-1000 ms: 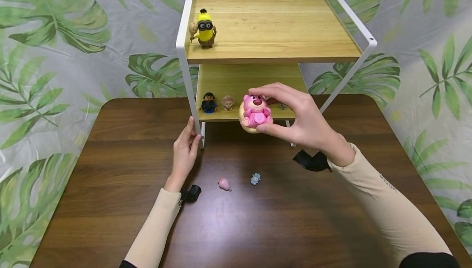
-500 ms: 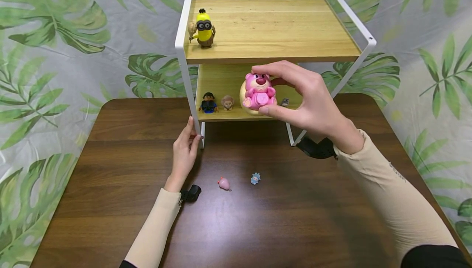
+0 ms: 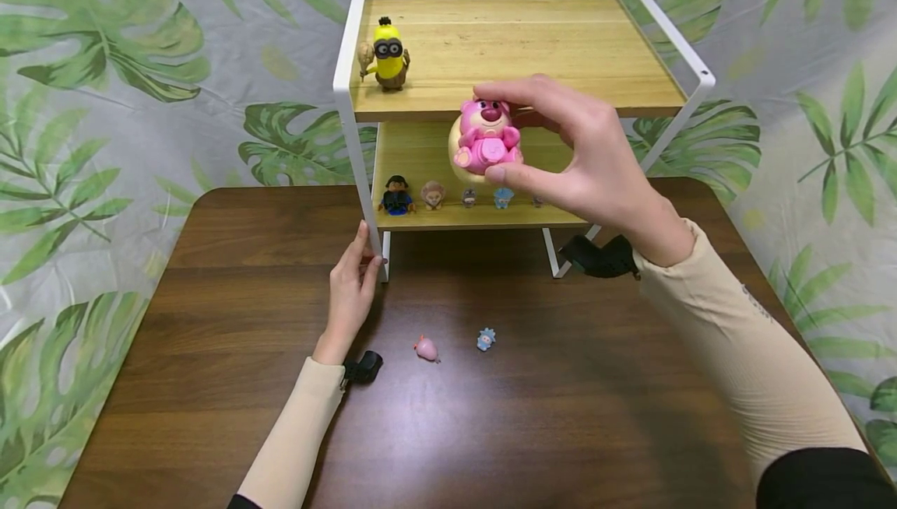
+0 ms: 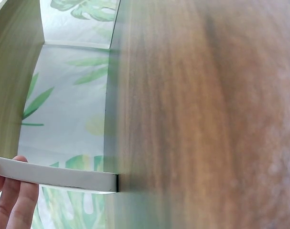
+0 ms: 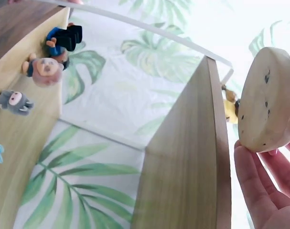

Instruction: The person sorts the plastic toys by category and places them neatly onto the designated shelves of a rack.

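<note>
Leftmost, left hand (image 3: 353,285) steadies the rack's white leg (image 3: 371,236), fingers and thumb closed about it. Above, yellow goggled figure (image 3: 389,57) stands at the left end of the top board (image 3: 518,50). On the middle board (image 3: 413,221), a row: dark-haired figure (image 3: 397,196), round-faced figure (image 3: 433,195), grey one (image 3: 469,198), blue one (image 3: 503,198), another mostly hidden. Pink toy (image 3: 426,349) and small blue toy (image 3: 486,339) lie on the table below. Farther right, pink bear (image 3: 488,135) is held upright, off any surface, before the top board's front edge; right hand (image 3: 589,155) pinches it, thumb low, fingertip on its head. Step in hand, as I judge: carrying the bear to the rack. Placing it up top would call for more lift, its base clearing that edge, away from the goggled figure.
</note>
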Motion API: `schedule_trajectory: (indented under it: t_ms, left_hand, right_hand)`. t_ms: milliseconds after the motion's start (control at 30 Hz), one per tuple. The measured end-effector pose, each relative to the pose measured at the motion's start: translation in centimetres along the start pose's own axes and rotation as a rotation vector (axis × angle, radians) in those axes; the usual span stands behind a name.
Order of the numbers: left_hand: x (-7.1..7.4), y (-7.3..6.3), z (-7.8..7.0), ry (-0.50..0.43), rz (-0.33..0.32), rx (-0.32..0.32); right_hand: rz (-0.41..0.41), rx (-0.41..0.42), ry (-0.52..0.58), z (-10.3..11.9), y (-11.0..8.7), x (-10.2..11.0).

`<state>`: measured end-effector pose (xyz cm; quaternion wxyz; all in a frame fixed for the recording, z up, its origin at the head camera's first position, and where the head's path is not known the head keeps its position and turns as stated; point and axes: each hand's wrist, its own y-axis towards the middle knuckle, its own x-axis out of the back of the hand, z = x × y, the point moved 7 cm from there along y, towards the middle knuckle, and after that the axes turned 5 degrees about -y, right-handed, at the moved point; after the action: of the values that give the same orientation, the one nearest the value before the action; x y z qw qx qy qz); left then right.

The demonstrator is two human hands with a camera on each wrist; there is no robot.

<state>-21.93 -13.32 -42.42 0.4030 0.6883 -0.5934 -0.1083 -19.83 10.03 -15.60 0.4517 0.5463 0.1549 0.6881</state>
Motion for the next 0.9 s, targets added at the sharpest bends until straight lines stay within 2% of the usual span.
schedule_trajectory:
  t_ms: [333, 733, 900]
  left_hand:
    - [0.0, 0.0, 0.0, -0.006, 0.003, -0.001]
    - [-0.1, 0.0, 0.2, -0.012, 0.006, 0.01]
    - [-0.1, -0.1, 0.2, -0.011, 0.005, 0.007]
  right_hand:
    - [0.003, -0.043, -0.029, -0.8, 0.8, 0.4]
    - [-0.035, -0.121, -0.034, -2.1, 2.4, 0.6]
    - [-0.026, -0.142, -0.07, -2.7, 3.0, 0.5]
